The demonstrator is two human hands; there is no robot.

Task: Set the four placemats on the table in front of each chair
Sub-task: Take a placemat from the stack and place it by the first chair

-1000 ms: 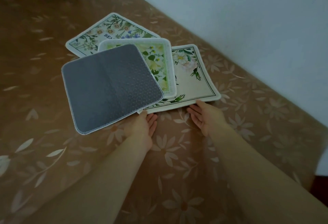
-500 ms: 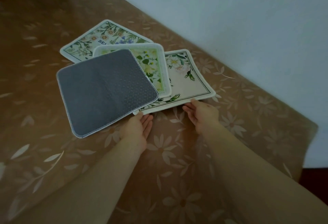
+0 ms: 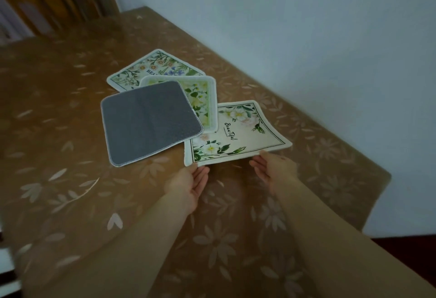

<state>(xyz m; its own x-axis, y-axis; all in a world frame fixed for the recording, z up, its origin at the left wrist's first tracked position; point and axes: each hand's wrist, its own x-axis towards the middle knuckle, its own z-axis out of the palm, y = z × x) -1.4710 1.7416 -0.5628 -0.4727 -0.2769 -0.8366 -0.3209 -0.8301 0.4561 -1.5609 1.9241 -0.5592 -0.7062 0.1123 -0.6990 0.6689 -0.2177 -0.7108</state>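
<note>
Fingers of the left hand [image 3: 188, 183] pinch the near left corner of the cream mat [image 3: 238, 132], and fingers of the right hand [image 3: 273, 167] grip its near edge further right; both hands are closed on it. This mat, printed with white flowers and script, lies apart from the other three, near the wall side of the surface [image 3: 70, 156]. The grey mat [image 3: 148, 120] lies face down, overlapping the green mat [image 3: 200, 99], which overlaps the far floral mat [image 3: 155, 66].
</note>
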